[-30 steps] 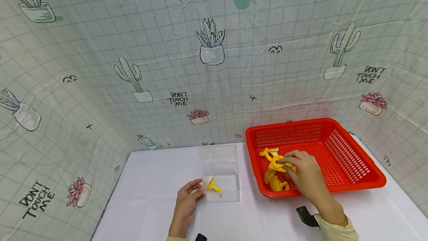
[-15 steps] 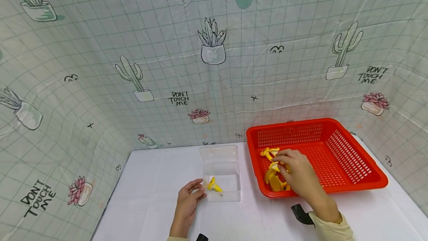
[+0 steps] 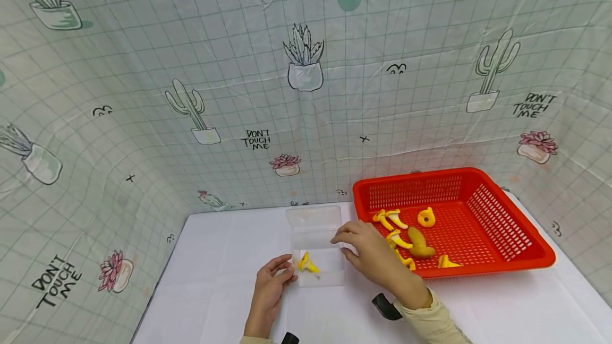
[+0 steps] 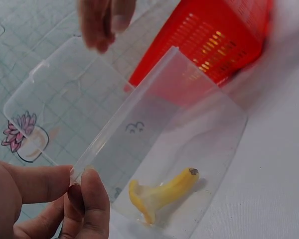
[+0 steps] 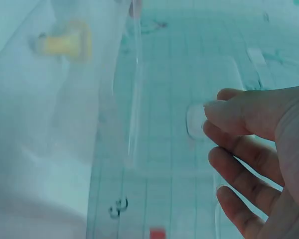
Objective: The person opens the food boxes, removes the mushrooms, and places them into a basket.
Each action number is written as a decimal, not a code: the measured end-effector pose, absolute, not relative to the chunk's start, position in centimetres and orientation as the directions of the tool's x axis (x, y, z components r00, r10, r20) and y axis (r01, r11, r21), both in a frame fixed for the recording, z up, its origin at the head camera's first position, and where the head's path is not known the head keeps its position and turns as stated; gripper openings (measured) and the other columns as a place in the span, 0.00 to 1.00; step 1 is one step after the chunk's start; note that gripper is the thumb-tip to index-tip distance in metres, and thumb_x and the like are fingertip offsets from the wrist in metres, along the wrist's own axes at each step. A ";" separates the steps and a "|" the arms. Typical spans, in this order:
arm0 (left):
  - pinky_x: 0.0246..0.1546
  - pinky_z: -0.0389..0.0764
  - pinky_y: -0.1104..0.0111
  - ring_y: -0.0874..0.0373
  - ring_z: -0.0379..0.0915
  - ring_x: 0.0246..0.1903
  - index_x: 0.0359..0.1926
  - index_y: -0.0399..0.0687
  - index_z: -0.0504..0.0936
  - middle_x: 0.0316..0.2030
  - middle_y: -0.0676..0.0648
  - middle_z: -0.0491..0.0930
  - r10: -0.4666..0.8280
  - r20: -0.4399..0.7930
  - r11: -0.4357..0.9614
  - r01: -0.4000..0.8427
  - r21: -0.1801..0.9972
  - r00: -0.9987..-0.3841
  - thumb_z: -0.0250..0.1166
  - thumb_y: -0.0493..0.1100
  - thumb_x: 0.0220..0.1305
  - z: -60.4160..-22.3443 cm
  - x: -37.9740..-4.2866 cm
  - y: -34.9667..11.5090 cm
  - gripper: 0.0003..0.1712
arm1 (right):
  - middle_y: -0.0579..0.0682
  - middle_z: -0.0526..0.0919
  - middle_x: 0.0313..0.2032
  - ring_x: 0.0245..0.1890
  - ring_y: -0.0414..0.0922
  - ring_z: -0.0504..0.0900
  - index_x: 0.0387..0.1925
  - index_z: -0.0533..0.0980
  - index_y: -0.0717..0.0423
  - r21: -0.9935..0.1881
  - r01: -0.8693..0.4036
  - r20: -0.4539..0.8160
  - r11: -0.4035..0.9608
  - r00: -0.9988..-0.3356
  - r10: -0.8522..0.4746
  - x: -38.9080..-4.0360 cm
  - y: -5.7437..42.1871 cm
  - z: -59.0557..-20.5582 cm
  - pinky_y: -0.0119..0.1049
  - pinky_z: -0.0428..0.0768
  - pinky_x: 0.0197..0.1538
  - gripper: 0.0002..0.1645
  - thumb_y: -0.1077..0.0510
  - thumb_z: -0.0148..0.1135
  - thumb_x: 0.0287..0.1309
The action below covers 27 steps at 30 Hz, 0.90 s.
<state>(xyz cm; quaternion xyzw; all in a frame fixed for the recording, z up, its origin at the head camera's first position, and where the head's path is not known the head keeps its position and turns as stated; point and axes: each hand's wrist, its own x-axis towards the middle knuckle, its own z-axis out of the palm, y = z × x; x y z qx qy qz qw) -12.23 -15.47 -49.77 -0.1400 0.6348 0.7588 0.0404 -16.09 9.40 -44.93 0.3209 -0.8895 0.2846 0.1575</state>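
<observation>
My left hand (image 3: 271, 288) pinches the left rim of a clear plastic box (image 4: 224, 144) between thumb and fingers. A yellow chanterelle-like mushroom (image 4: 164, 194) lies inside, its stem end dark. The box's clear lid (image 3: 313, 218) stands folded back on the far side. Over the box's right edge is my right hand (image 3: 370, 254), palm down. Its fingers (image 5: 244, 169) are loosely bent, and no object shows between them in the right wrist view.
Right of the box sits a red perforated basket (image 3: 487, 232). It holds several yellow mushrooms (image 3: 426, 217) and a brownish lumpy piece (image 3: 421, 244). A patterned cloth (image 3: 306, 121) hangs behind the white table (image 3: 205, 269).
My right hand has left the mushrooms in the basket and moved left to the box. More of the basket's contents now show, spread apart. The left hand keeps its place at the rim.
</observation>
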 end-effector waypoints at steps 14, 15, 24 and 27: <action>0.39 0.86 0.74 0.62 0.76 0.35 0.63 0.17 0.73 0.41 0.48 0.75 -0.093 -0.243 -0.201 -0.221 0.954 -0.966 0.61 0.23 0.70 -50.1 -12.2 -15.8 0.23 | 0.46 0.87 0.45 0.49 0.48 0.82 0.44 0.89 0.53 -0.332 -0.759 0.370 0.560 -0.651 -0.663 -17.7 4.2 -45.8 0.45 0.82 0.57 0.16 0.68 0.80 0.53; 0.39 0.86 0.74 0.62 0.76 0.35 0.63 0.17 0.72 0.41 0.48 0.75 -0.091 -0.239 -0.201 -0.217 0.955 -0.967 0.61 0.23 0.70 -50.1 -12.2 -15.8 0.23 | 0.47 0.87 0.45 0.48 0.48 0.82 0.44 0.89 0.53 -0.321 -0.768 0.373 0.554 -0.640 -0.671 -17.8 4.0 -45.9 0.44 0.82 0.56 0.16 0.68 0.80 0.53; 0.39 0.86 0.74 0.62 0.75 0.35 0.63 0.19 0.74 0.41 0.48 0.74 -0.091 -0.248 -0.205 -0.226 0.952 -0.964 0.61 0.24 0.71 -50.1 -12.2 -15.9 0.22 | 0.47 0.87 0.43 0.47 0.47 0.82 0.40 0.90 0.54 -0.261 -0.801 0.363 0.539 -0.599 -0.714 -18.6 2.7 -47.1 0.43 0.82 0.57 0.14 0.69 0.80 0.52; 0.39 0.86 0.74 0.62 0.75 0.35 0.63 0.19 0.74 0.40 0.49 0.74 -0.090 -0.250 -0.203 -0.228 0.952 -0.964 0.61 0.24 0.71 -50.0 -12.2 -15.8 0.21 | 0.47 0.87 0.42 0.46 0.47 0.82 0.40 0.90 0.54 -0.254 -0.809 0.354 0.530 -0.587 -0.728 -18.8 2.5 -47.3 0.42 0.81 0.57 0.14 0.70 0.79 0.51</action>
